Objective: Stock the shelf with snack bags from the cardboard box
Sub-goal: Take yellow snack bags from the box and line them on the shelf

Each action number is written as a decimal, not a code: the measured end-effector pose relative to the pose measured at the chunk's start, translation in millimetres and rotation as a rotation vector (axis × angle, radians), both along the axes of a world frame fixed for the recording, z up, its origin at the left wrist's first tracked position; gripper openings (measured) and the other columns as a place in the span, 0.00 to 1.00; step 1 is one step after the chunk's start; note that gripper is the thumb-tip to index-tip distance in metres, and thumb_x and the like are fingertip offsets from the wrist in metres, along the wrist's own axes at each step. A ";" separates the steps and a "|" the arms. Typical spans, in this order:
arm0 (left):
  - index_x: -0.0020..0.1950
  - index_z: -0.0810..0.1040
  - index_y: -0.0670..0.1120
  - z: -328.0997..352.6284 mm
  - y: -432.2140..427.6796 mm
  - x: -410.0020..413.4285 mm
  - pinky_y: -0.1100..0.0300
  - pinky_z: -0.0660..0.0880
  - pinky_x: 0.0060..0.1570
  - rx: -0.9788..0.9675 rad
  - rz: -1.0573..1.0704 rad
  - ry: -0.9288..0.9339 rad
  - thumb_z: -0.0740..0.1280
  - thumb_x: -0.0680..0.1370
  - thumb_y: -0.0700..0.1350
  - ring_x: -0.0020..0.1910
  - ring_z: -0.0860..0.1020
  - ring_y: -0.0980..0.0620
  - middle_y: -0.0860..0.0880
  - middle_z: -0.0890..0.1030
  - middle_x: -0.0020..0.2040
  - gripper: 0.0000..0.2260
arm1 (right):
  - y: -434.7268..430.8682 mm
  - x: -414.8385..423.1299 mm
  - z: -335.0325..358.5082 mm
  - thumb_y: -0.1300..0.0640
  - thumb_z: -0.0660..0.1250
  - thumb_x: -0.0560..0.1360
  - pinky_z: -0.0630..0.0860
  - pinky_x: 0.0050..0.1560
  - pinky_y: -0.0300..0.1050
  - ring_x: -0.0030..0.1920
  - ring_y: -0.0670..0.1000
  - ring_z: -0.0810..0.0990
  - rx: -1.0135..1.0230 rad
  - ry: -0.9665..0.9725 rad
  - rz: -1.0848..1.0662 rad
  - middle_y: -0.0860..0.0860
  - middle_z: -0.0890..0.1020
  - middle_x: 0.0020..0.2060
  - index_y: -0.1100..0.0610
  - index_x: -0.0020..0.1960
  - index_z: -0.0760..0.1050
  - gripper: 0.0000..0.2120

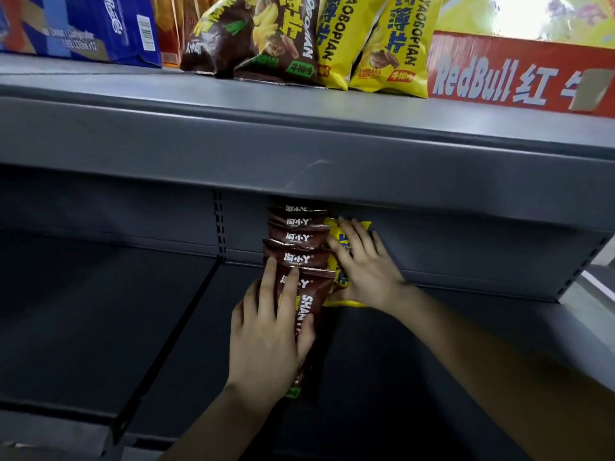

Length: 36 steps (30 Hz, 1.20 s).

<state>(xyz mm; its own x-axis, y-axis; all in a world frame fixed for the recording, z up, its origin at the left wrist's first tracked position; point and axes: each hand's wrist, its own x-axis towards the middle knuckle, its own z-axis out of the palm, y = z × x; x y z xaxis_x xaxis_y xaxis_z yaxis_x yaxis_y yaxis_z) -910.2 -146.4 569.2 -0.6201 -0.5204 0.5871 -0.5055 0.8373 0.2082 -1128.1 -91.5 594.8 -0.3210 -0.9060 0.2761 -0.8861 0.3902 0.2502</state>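
Note:
Several brown snack bags (298, 239) stand in a front-to-back row on the dark lower shelf (100, 311). My left hand (266, 341) lies flat on the front brown bag (317, 291), fingers straight and spread, the thumb on the bag's face. Right of the row is a yellow snack bag (332, 227), leaning against the brown ones. My right hand (366, 267) presses on that yellow bag with straight, spread fingers. The cardboard box is not in view.
The grey upper shelf (233, 134) overhangs the lower one and carries brown bags (266, 34), yellow bags (382, 44), a red Red Bull carton (515, 74) and a blue carton (83, 24). A shelf joint (173, 334) runs diagonally left of the row.

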 end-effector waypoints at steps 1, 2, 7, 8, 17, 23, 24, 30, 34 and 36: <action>0.71 0.65 0.46 -0.5 -0.4 -0.1 0.46 0.77 0.50 0.006 0.000 0.003 0.56 0.75 0.55 0.57 0.77 0.39 0.39 0.67 0.72 0.26 | -1.0 -0.7 -1.1 0.28 0.70 0.60 0.52 0.73 0.65 0.77 0.61 0.48 -0.029 0.030 0.009 0.60 0.50 0.77 0.53 0.78 0.50 0.57; 0.71 0.65 0.45 -1.0 -0.9 -0.4 0.46 0.76 0.50 0.008 -0.001 0.004 0.56 0.75 0.55 0.57 0.77 0.39 0.39 0.66 0.72 0.26 | -2.4 -1.5 -2.3 0.29 0.71 0.59 0.54 0.73 0.66 0.76 0.63 0.52 -0.056 0.056 0.010 0.61 0.54 0.76 0.54 0.78 0.54 0.56; 0.71 0.66 0.45 -0.7 -1.4 -1.0 0.46 0.76 0.51 0.010 -0.005 -0.001 0.56 0.75 0.55 0.57 0.76 0.38 0.39 0.66 0.73 0.26 | -11.0 -0.1 -2.6 0.31 0.73 0.59 0.53 0.70 0.71 0.75 0.64 0.53 -0.057 0.089 -0.084 0.61 0.55 0.76 0.51 0.77 0.53 0.55; 0.71 0.66 0.45 -0.5 -1.0 -0.9 0.46 0.76 0.51 0.011 -0.005 0.002 0.56 0.75 0.55 0.57 0.76 0.38 0.39 0.66 0.73 0.26 | -11.3 1.7 -2.8 0.30 0.71 0.60 0.52 0.70 0.72 0.76 0.64 0.50 -0.035 0.086 -0.116 0.61 0.51 0.76 0.50 0.78 0.48 0.56; 0.71 0.65 0.45 -1.2 -0.9 -0.6 0.45 0.76 0.51 0.025 -0.012 0.008 0.56 0.76 0.55 0.57 0.76 0.38 0.39 0.65 0.73 0.26 | -16.8 19.0 -2.0 0.39 0.70 0.70 0.52 0.65 0.76 0.75 0.65 0.38 0.045 -0.005 -0.380 0.61 0.35 0.75 0.47 0.72 0.23 0.58; 0.71 0.64 0.46 0.3 0.0 0.0 0.45 0.76 0.51 0.026 -0.016 0.005 0.56 0.76 0.55 0.57 0.76 0.38 0.40 0.65 0.73 0.26 | -18.8 30.8 -6.2 0.46 0.67 0.74 0.43 0.64 0.78 0.74 0.64 0.31 0.135 0.103 -0.349 0.62 0.29 0.73 0.50 0.74 0.26 0.52; 0.71 0.65 0.46 0.6 0.0 0.0 0.45 0.76 0.51 0.024 -0.012 0.002 0.56 0.76 0.55 0.57 0.76 0.38 0.40 0.65 0.73 0.25 | -18.1 30.4 -6.9 0.45 0.67 0.74 0.41 0.64 0.77 0.74 0.64 0.30 0.140 0.129 -0.321 0.62 0.29 0.73 0.50 0.75 0.28 0.51; 0.70 0.65 0.45 3.5 1.5 -0.1 0.45 0.76 0.50 0.022 0.007 -0.021 0.55 0.75 0.55 0.57 0.76 0.38 0.39 0.66 0.72 0.25 | -18.5 30.8 -3.7 0.45 0.67 0.72 0.42 0.66 0.77 0.74 0.66 0.31 0.134 0.114 -0.293 0.61 0.30 0.73 0.50 0.77 0.35 0.48; 0.71 0.67 0.44 5.8 2.6 1.5 0.43 0.74 0.54 -0.003 0.029 -0.045 0.55 0.76 0.55 0.62 0.74 0.36 0.39 0.66 0.73 0.26 | -18.4 36.8 -0.9 0.49 0.69 0.71 0.42 0.67 0.75 0.74 0.64 0.31 0.131 0.035 -0.308 0.60 0.30 0.74 0.49 0.77 0.33 0.51; 0.71 0.66 0.44 7.4 4.1 3.7 0.41 0.71 0.58 -0.013 0.034 -0.041 0.55 0.76 0.56 0.66 0.70 0.35 0.40 0.65 0.73 0.26 | -14.1 38.7 0.9 0.44 0.69 0.71 0.43 0.67 0.74 0.75 0.62 0.33 0.106 -0.012 -0.277 0.59 0.32 0.75 0.50 0.77 0.34 0.51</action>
<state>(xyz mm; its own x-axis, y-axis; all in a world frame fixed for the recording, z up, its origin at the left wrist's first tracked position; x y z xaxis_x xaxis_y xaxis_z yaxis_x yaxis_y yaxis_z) -906.5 -142.4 576.5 -0.6261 -0.5336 0.5686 -0.5412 0.8223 0.1757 -1089.4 -105.6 595.6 -0.5625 -0.8072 0.1791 -0.7529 0.5896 0.2925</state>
